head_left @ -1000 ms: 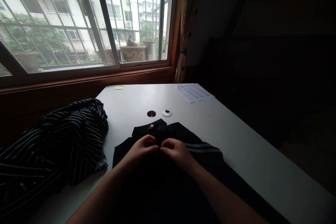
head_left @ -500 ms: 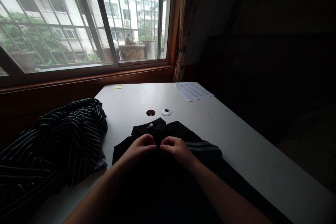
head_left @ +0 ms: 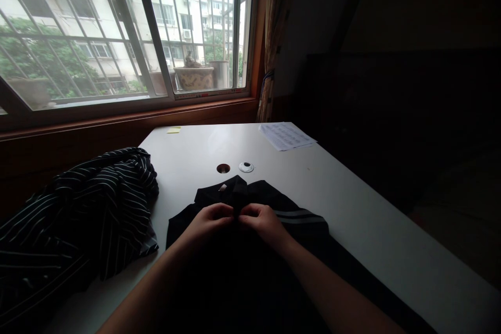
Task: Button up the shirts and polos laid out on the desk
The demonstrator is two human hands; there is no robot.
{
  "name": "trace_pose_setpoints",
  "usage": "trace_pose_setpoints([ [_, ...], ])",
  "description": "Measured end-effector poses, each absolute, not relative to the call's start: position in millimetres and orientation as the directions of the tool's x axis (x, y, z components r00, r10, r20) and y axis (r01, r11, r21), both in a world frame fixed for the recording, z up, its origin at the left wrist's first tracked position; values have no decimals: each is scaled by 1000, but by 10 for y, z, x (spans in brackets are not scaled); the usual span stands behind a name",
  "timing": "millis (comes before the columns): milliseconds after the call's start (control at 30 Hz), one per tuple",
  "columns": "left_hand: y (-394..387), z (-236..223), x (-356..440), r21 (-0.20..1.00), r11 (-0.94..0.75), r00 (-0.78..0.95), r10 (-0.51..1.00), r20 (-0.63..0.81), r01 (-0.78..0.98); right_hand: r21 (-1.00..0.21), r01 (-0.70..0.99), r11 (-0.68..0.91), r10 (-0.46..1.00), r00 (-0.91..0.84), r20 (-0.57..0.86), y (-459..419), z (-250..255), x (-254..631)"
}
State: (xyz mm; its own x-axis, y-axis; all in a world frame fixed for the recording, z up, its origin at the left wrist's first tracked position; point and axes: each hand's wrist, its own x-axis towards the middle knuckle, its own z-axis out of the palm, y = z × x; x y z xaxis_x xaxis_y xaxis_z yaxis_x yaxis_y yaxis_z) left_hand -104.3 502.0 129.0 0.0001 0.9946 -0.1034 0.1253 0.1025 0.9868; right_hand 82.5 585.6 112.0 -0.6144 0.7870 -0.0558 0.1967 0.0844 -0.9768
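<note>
A black garment (head_left: pixel 250 261) with grey stripes on its right side lies spread on the white table (head_left: pixel 203 148). It looks like a collared shirt or jacket, and a small pale label shows near its collar. My left hand (head_left: pixel 213 218) pinches the cloth at the middle, just below the collar. Close beside it, my right hand (head_left: pixel 260 219) pinches the same front edge, with the fingertips of both hands almost meeting. The cloth between the fingers is too dark for me to make out any fastener.
A crumpled black garment with white stripes (head_left: pixel 117 198) lies on the left of the table. Printed sheets (head_left: pixel 287 136) and a yellow note (head_left: pixel 174 129) lie at the far side. A round hole (head_left: pixel 223 168) and a white grommet (head_left: pixel 246 167) sit beyond the collar. A barred window stands behind.
The view has shifted very slightly. Both hands stay pinched at the same place on the black garment, with only small finger movement.
</note>
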Motion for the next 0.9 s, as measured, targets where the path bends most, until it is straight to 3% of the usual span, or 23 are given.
trace_pose_setpoints([
  [233, 5049, 1198, -1032, 944, 57, -100, 995, -25, 326, -974, 197, 109, 762, -646, -45, 5861, 1130, 841],
  [567, 5029, 1243, -1008, 902, 31, -114, 993, 21, 432, -968, 188, 166, 730, -683, -8, 5867, 1125, 884],
  [733, 5033, 1225, -1012, 890, -6, -109, 992, 62, 457, -955, 168, 245, 742, -667, 73, 5830, 1132, 871],
  [900, 5047, 1138, -1015, 837, -162, 32, 985, 171, 523, -897, 198, 396, 794, -564, 226, 5811, 1086, 849],
])
